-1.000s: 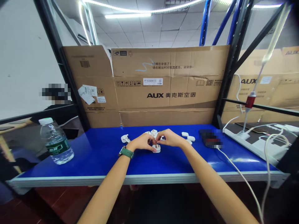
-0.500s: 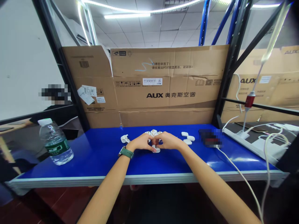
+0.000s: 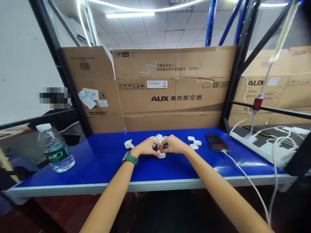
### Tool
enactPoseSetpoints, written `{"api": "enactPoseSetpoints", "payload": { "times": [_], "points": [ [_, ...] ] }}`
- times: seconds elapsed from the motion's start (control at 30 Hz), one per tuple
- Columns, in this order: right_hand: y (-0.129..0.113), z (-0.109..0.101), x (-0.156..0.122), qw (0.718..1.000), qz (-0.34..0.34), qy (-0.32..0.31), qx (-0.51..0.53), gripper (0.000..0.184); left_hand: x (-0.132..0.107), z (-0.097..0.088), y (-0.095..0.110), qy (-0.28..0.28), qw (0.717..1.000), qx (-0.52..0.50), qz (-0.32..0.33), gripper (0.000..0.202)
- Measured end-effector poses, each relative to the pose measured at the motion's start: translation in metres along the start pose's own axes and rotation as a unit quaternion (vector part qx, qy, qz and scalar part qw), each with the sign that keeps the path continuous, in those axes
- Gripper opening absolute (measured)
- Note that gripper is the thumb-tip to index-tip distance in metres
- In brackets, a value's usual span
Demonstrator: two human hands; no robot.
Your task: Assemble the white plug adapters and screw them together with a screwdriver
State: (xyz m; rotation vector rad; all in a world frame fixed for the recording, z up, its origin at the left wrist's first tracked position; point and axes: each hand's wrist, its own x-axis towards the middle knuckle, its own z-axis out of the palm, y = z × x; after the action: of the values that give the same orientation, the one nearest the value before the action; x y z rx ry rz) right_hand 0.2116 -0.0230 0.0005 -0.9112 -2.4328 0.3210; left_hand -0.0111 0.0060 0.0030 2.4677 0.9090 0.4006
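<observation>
On the blue table (image 3: 102, 168), both hands' fingers (image 3: 157, 154) pinching white plug (image 3: 162, 155)

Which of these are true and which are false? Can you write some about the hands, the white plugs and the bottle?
1. Both hands, left hand and right hand, meet over one white plug. True.
2. The water bottle lies on its side. False: it stands upright on the blue table.
3. A green watch sits on the left wrist. True.
4. The cardboard box behind the table is red. False: it is brown.
5. The loose white pieces lie to the right of the right hand. True.
</observation>
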Motion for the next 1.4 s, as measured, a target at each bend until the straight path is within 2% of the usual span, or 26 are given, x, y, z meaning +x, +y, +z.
{"api": "enactPoseSetpoints", "payload": {
  "times": [0.4, 0.57, 0.73, 0.97, 1.07, 1.17, 1.23, 1.27, 1.4],
  "points": [
    [0.003, 0.0, 0.001, 1.0, 0.006, -0.012, 0.011, 0.007, 0.0, 0.001, 0.0, -0.011, 0.999, -0.022, -0.034, 0.048],
    [0.003, 0.0, 0.001, 1.0, -0.003, -0.021, 0.019, 0.008, 0.0, 0.0, 0.001, -0.009, 1.0, -0.016, -0.014, 0.048],
    [-0.001, -0.003, 0.001, 0.999, 0.009, -0.034, 0.014, 0.011, -0.001, 0.0, 0.004, -0.005, 0.999, -0.019, -0.03, 0.048],
    [0.002, -0.008, -0.001, 0.997, -0.036, -0.055, 0.046, 0.013, -0.002, -0.001, 0.009, -0.006, 0.999, -0.016, -0.028, 0.044],
    [0.002, -0.009, -0.001, 0.998, -0.027, -0.022, 0.056, 0.013, -0.002, -0.002, 0.009, -0.001, 1.0, -0.013, -0.018, 0.043],
    [-0.004, -0.012, 0.001, 0.992, -0.001, 0.049, 0.113, 0.011, -0.002, -0.002, 0.009, -0.001, 0.999, -0.02, -0.025, 0.045],
    [-0.01, -0.014, 0.002, 0.975, 0.018, 0.086, 0.206, 0.017, -0.002, -0.001, 0.008, -0.011, 0.999, -0.024, -0.022, 0.047],
    [-0.014, -0.015, 0.002, 0.957, 0.027, 0.096, 0.272, 0.023, -0.002, 0.0, 0.008, -0.019, 0.999, -0.029, -0.019, 0.048],
    [-0.024, -0.018, 0.003, 0.838, 0.029, 0.125, 0.531, 0.037, -0.001, 0.004, 0.011, -0.049, 0.998, -0.045, -0.001, 0.048]
  ]
}}
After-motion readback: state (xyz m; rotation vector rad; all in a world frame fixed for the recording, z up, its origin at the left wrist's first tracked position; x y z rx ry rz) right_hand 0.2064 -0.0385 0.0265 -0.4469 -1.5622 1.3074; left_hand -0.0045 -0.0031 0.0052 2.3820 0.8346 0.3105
